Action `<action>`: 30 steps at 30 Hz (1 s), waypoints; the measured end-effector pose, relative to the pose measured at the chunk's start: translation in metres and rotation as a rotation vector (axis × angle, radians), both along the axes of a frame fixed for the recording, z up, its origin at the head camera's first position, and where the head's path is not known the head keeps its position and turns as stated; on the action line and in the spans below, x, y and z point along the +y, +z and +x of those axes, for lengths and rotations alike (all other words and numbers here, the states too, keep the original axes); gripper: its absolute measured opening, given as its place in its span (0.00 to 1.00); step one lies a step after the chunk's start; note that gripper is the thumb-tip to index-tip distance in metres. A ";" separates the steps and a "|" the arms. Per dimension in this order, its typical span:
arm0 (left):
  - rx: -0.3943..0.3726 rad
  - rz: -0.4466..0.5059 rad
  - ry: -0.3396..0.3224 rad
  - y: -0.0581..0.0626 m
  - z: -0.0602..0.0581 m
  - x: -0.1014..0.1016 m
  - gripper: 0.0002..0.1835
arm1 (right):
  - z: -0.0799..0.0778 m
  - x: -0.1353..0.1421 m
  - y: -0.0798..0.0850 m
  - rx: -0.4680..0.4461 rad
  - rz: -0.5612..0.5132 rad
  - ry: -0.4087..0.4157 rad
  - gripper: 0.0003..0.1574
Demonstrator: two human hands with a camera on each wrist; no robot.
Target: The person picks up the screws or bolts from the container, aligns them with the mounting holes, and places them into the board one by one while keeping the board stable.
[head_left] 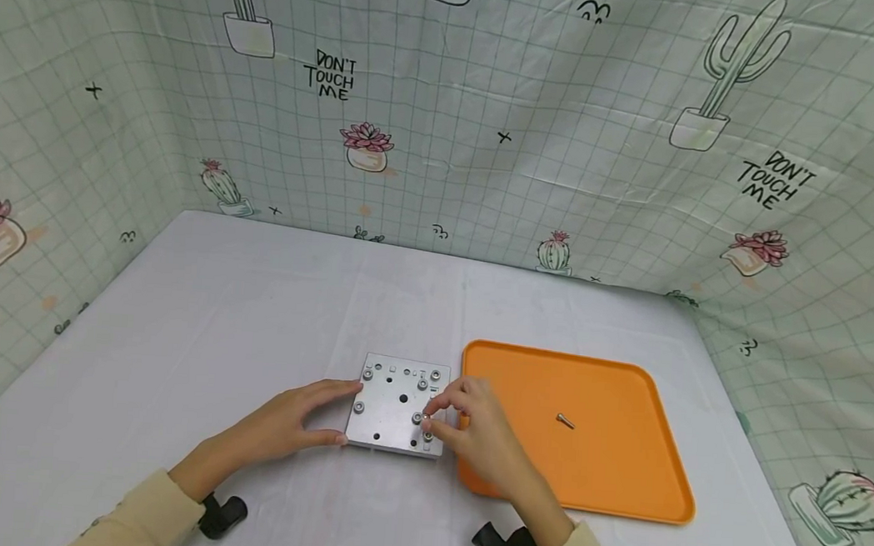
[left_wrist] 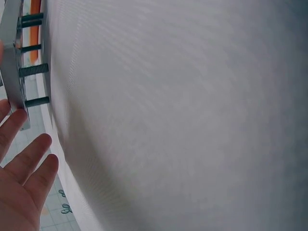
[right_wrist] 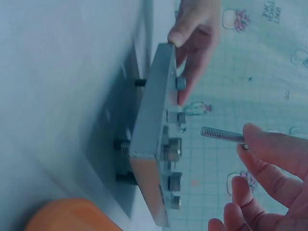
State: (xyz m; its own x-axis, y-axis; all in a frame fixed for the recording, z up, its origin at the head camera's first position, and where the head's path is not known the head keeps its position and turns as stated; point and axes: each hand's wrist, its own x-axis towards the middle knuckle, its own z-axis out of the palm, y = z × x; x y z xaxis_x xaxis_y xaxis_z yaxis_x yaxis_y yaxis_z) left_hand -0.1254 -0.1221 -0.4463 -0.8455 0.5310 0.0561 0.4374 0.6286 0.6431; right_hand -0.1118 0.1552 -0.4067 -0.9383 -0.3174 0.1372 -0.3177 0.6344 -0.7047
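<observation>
A silver metal plate [head_left: 390, 425] with several holes lies in front of me, socket-head screws [head_left: 359, 407] standing in some of them. Their threaded shanks [left_wrist: 33, 70] stick out below the plate in the left wrist view. My left hand [head_left: 289, 418] touches the plate's left side, thumb at the near corner and straight fingers along the edge. Between thumb and index finger, my right hand [head_left: 483, 434] pinches another screw [right_wrist: 221, 134]. That screw is above the plate's right part, its threaded end towards the plate and apart from it in the right wrist view.
An orange tray [head_left: 603, 383] lies right of the plate, close to its edge, with one loose screw [head_left: 566, 421] on it. White cloth [head_left: 270, 296] covers the table. Patterned curtains [head_left: 444, 165] stand at the back and sides.
</observation>
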 end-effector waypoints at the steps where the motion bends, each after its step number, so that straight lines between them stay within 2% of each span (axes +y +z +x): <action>1: 0.000 0.000 0.000 0.000 0.000 0.000 0.36 | 0.001 -0.001 -0.001 -0.007 -0.002 0.006 0.05; 7: -0.005 0.001 0.006 0.000 0.000 0.000 0.36 | 0.006 -0.004 -0.009 -0.022 -0.017 0.022 0.05; 14: -0.019 -0.011 0.017 0.000 0.001 0.000 0.37 | 0.007 -0.007 -0.016 0.005 -0.022 0.016 0.05; 19: 0.000 -0.011 0.008 -0.001 0.000 -0.001 0.37 | 0.007 -0.009 -0.021 0.029 -0.007 0.008 0.06; 30: -0.004 -0.010 0.013 -0.001 0.000 -0.001 0.37 | 0.007 -0.008 -0.022 0.046 0.016 0.006 0.06</action>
State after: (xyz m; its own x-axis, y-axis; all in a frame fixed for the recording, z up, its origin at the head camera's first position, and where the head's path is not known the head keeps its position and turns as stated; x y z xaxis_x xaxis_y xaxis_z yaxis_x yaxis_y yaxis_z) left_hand -0.1253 -0.1227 -0.4477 -0.8527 0.5202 0.0474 0.4263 0.6405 0.6388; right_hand -0.1051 0.1477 -0.4292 -0.9292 -0.3254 0.1752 -0.3534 0.6433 -0.6792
